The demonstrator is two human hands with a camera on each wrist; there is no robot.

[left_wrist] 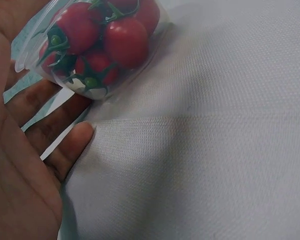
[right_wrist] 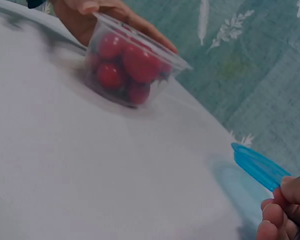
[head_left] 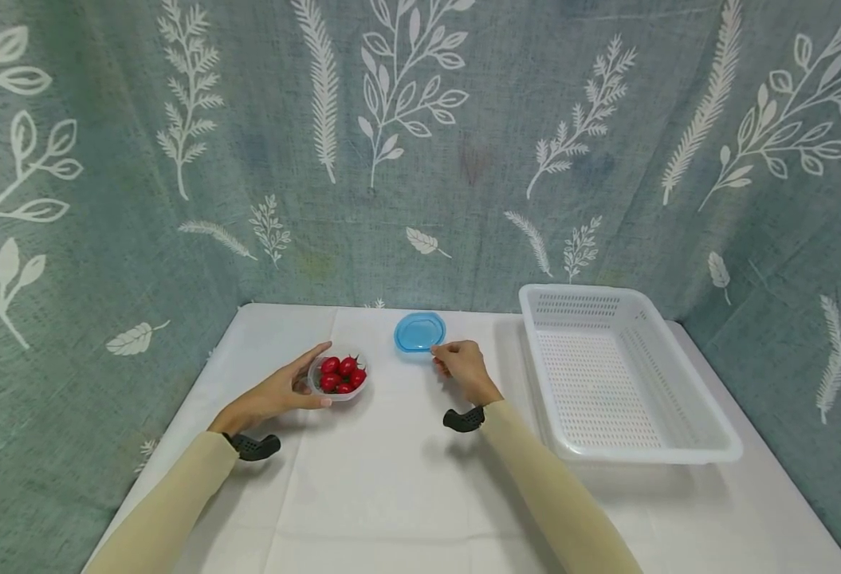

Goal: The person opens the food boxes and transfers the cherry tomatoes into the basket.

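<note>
A clear plastic container (head_left: pixel 339 391) of small red tomatoes (right_wrist: pixel 141 64) with green stems stands on the white cloth, its top uncovered. My left hand (head_left: pixel 284 392) holds it from the left side, thumb along the near side and fingers along the far side. In the left wrist view, several fingers of the left hand (left_wrist: pixel 45 120) spread beside and behind the container (left_wrist: pixel 155 42). To the right, my right hand (head_left: pixel 465 369) pinches the near edge of a blue plastic lid (head_left: pixel 420 331) between thumb and fingers. The right wrist view shows this lid (right_wrist: pixel 257 167) tilted, with its bluish shadow on the cloth below.
A large white perforated plastic basket (head_left: pixel 560 399) stands on the right of the table, beyond my right forearm. White cloth (head_left: pixel 377 478) covers the table. A green curtain (head_left: pixel 477 159) with white leaf prints surrounds the back and sides.
</note>
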